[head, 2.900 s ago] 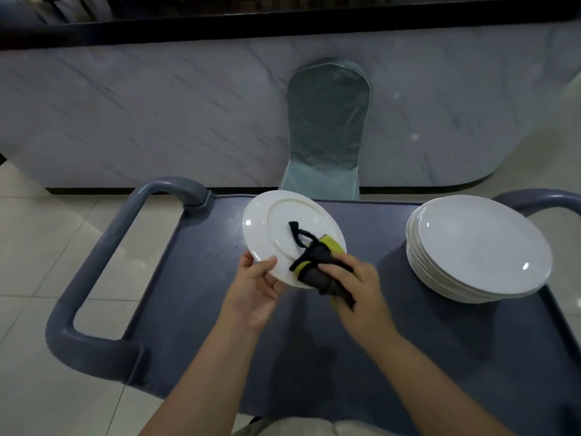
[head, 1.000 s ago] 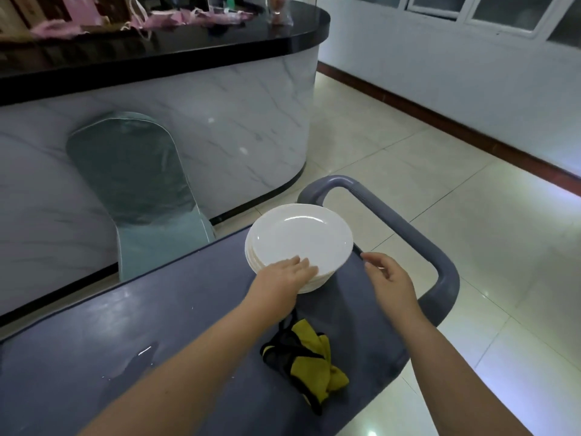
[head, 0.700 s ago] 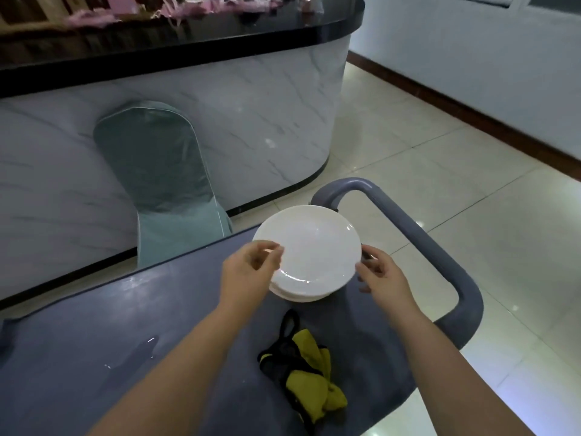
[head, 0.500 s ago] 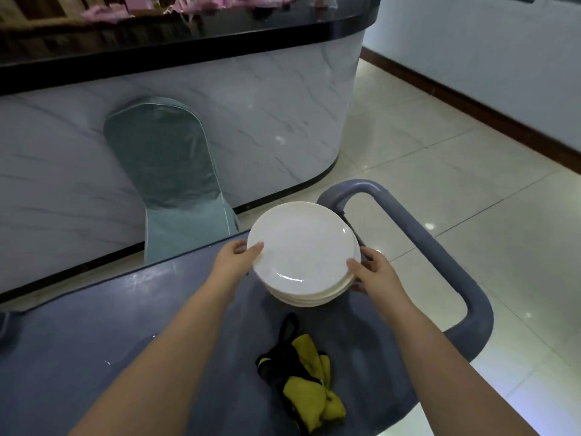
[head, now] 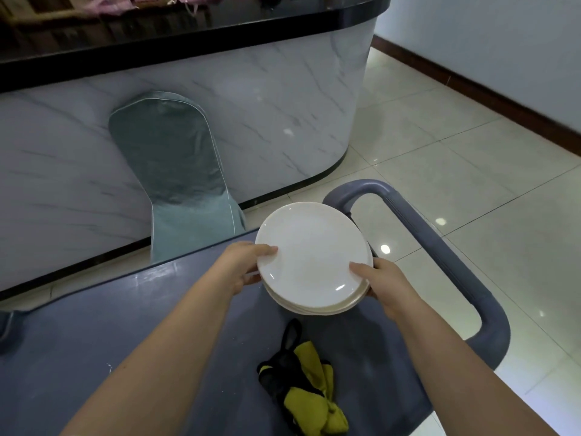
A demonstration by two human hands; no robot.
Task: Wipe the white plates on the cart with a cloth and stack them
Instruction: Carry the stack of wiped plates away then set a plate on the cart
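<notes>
A stack of white plates (head: 309, 256) is held just above the right end of the dark blue cart (head: 94, 335). My left hand (head: 243, 265) grips the stack's left rim, thumb on top and fingers underneath. My right hand (head: 382, 283) grips the right rim the same way. The yellow and black cloth (head: 305, 385) lies crumpled on the cart, below the stack and between my forearms, with neither hand touching it.
The cart's grey handle (head: 446, 256) loops round just right of the stack. A chair in a teal cover (head: 176, 171) stands behind the cart against a marble-faced counter (head: 267, 99). Pale tiled floor (head: 471, 152) spreads to the right.
I set the cloth down on the cart and turned to the stack at the right end. Both hands closed on its rims, and the stack has come slightly up and toward me.
</notes>
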